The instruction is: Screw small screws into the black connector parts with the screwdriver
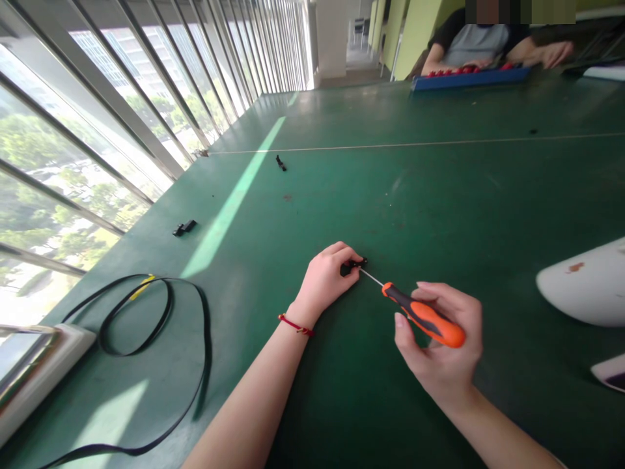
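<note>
My left hand [328, 273], with a red bracelet at the wrist, pinches a small black part [347, 268] down on the green table [342, 195]. The orange and black screwdriver [424, 316] lies in my right hand [449, 339], its handle between the thumb and the fingers. Its thin metal shaft points up and left, and the tip meets or nearly meets the black part beside my left fingertips; exact contact cannot be made out.
Two small black pieces [184, 227] [280, 163] lie farther off. A black cable [208, 326] loops at the left beside a white-edged object [53, 365]. White objects [586, 283] stand at the right. Across the table a person [476, 45] sits behind a blue tray [471, 79].
</note>
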Tool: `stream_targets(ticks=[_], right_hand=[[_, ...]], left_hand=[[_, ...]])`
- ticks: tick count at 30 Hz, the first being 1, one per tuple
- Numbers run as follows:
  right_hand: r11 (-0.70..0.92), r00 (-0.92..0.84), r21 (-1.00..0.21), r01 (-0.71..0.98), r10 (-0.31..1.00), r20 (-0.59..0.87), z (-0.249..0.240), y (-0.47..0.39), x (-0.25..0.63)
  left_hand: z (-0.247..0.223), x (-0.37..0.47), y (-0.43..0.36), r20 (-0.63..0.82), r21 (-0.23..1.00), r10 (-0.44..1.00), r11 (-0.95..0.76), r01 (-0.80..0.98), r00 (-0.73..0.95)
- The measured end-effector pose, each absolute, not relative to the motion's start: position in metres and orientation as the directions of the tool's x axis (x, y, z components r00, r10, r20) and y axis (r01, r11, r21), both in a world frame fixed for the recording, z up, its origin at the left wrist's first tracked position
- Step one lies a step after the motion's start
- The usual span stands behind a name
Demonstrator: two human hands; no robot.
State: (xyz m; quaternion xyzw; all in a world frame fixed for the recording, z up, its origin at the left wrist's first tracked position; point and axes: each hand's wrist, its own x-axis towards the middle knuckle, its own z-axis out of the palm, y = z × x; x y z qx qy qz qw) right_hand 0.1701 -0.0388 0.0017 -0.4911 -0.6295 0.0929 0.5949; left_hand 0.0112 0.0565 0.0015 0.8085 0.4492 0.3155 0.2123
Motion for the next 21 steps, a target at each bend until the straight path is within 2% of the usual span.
stream_targets(ticks=[4, 9, 14, 19, 21], right_hand=[[0.504, 0.074, -0.661, 0.556, 0.762, 0.644, 0.003, -0.0401, 0.1706], [0.52, 0.188, -0.696, 0.495, 0.718, 0.67, 0.0029, -0.0397, 0.1698], [0.511, 0.049, -0.656, 0.555, 0.767, 0.639, 0.0026, -0.0388, 0.1699], [0.519, 0.195, -0.699, 0.492, 0.717, 0.669, 0.0031, -0.0387, 0.1685], [0.511, 0.153, -0.679, 0.527, 0.729, 0.667, 0.0046, -0.0384, 0.1686]], left_hand=[[0.0025, 0.0114, 0.0561, 0.313, 0.628, 0.863, -0.502, 0.595, 0.397], [0.003, 0.0115, 0.0563, 0.313, 0.63, 0.863, -0.5, 0.593, 0.395], [0.0025, 0.0111, 0.0561, 0.317, 0.63, 0.859, -0.507, 0.588, 0.402], [0.003, 0.0113, 0.0567, 0.322, 0.632, 0.858, -0.509, 0.584, 0.4], [0.0032, 0.0114, 0.0569, 0.322, 0.63, 0.858, -0.509, 0.586, 0.4]])
